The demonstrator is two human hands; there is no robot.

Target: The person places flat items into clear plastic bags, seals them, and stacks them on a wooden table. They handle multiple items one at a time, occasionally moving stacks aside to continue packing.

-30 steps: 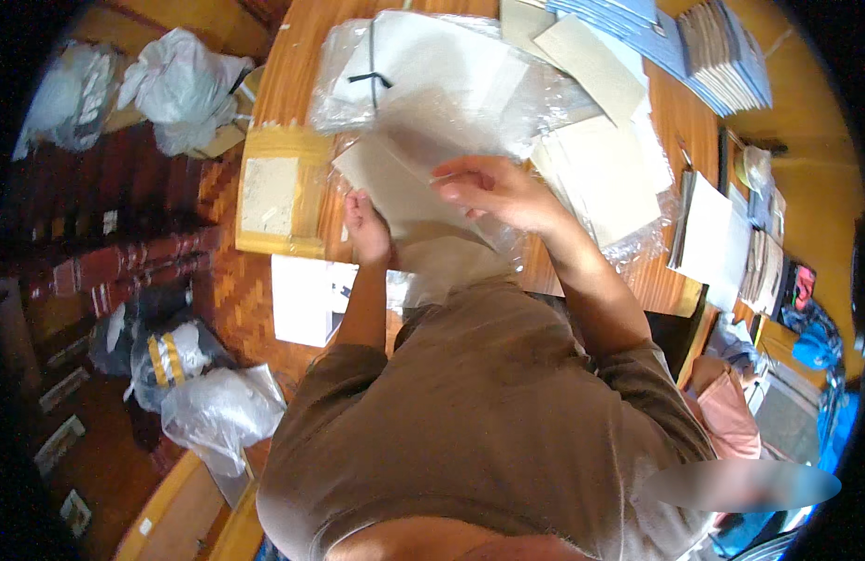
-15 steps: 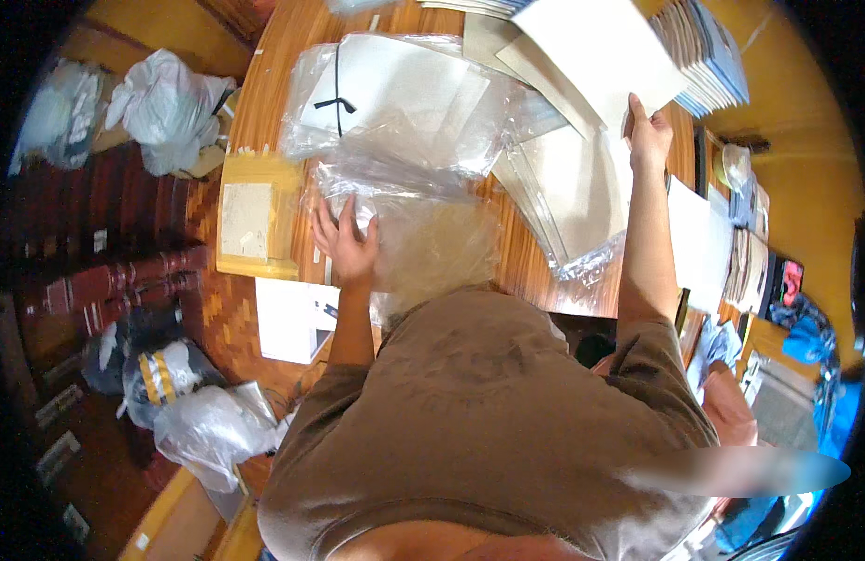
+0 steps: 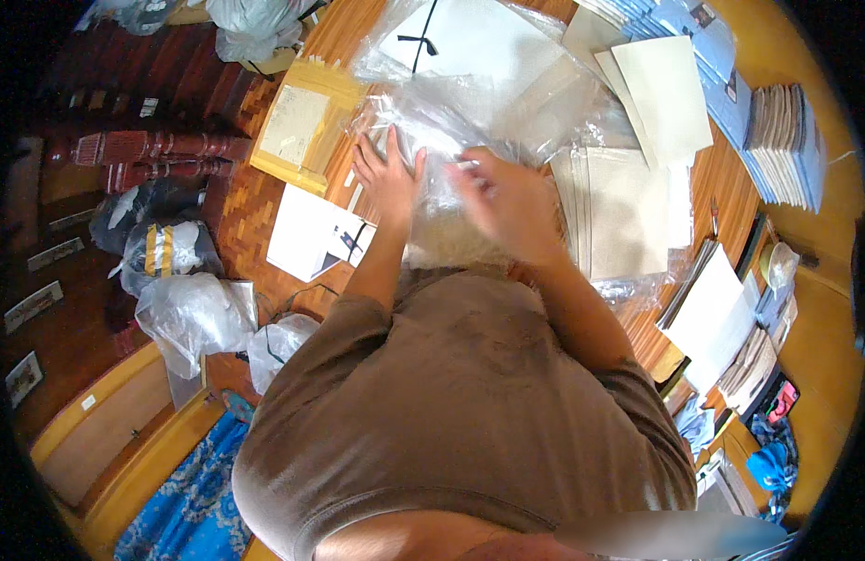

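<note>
My left hand [image 3: 390,178] lies with fingers spread on a clear plastic sleeve [image 3: 432,210] near the table's front edge. Over the sleeve's right part is my right hand [image 3: 507,201], its fingers smeared by motion, so I cannot make out their grip. Just beyond lie more clear plastic sleeves [image 3: 545,98] and a white folder [image 3: 493,42] tied with a black ribbon. To the right of my right hand are beige sheets [image 3: 629,210] partly in plastic. Cream sheets [image 3: 666,98] lie fanned out farther back.
A yellow wooden block [image 3: 297,126] sits at the table's left edge, with a white box [image 3: 311,234] below it. Stacks of blue and cream folders [image 3: 783,145] stand at the far right. Stuffed plastic bags [image 3: 194,318] crowd the floor on the left.
My right hand has let go of the cream sheet, which now lies on the pile, and has come left to the plastic sleeve. My left hand stays on the sleeve. The view has turned.
</note>
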